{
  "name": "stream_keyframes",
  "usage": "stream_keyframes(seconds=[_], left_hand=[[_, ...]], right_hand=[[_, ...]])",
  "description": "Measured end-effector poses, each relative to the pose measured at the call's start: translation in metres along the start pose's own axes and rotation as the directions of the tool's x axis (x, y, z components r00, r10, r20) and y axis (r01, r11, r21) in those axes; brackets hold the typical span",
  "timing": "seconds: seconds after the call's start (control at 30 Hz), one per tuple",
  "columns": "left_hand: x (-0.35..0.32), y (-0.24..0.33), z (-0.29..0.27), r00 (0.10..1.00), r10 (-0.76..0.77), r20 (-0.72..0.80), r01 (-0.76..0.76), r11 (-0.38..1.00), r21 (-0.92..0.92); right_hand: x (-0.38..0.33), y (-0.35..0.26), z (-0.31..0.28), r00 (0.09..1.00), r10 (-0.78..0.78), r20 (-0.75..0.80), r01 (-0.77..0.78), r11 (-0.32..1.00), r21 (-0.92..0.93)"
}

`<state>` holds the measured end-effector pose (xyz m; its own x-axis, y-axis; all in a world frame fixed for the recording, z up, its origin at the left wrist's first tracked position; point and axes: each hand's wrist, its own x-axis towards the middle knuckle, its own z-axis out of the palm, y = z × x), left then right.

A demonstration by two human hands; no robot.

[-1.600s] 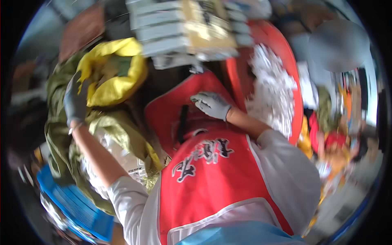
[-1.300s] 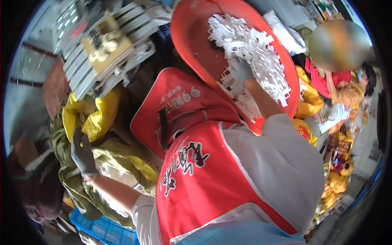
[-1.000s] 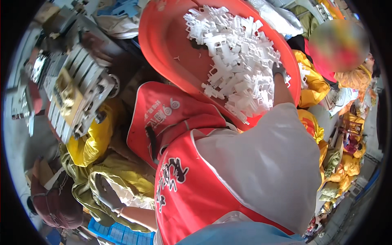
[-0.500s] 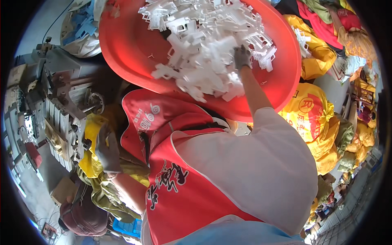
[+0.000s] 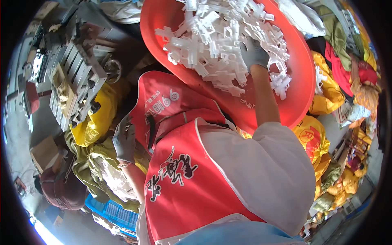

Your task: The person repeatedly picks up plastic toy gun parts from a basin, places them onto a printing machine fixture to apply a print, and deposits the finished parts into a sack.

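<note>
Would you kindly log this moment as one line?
Right hand: among white parts in red tub | Left hand: by apron, grip unclear | Rest: yellow sack, blue basket at left

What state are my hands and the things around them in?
Right hand: gloved, among the white pieces
Left hand: gloved, fingers loosely extended
White pieces: loosely piled
Red tub: partly filled
Olive sack: open, white contents showing
Red apron: worn, creased
Blue basket: partly hidden

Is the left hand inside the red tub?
No, the left hand is by the apron, outside the tub, where only the right hand reaches.
</note>
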<state>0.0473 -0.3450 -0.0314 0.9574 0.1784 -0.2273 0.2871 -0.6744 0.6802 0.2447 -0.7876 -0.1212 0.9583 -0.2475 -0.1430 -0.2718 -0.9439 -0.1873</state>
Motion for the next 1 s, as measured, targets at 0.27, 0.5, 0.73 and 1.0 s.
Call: stream_keyframes(seconds=[0.27, 0.5, 0.73, 1.0], left_hand=[[0.005, 0.017, 0.007, 0.995, 0.098, 0.006, -0.098, 0.988, 0.116], [-0.014, 0.019, -0.022, 0.963, 0.203, -0.176, -0.179, 0.973, 0.144], [-0.020, 0.008, -0.078, 0.877, 0.151, -0.457, -0.129, 0.989, 0.078], [0.002, 0.017, -0.099, 0.741, 0.243, -0.626, -0.268, 0.962, 0.057]], right_hand=[[0.031, -0.149, 0.068, 0.607, -0.786, -0.117, 0.794, 0.607, 0.037], [0.066, -0.197, 0.026, 0.490, -0.730, 0.477, 0.813, 0.580, 0.054], [0.079, -0.146, -0.043, 0.564, -0.578, 0.590, 0.806, 0.540, -0.241], [0.055, -0.172, -0.140, 0.470, -0.842, 0.265, 0.447, 0.486, 0.751]])
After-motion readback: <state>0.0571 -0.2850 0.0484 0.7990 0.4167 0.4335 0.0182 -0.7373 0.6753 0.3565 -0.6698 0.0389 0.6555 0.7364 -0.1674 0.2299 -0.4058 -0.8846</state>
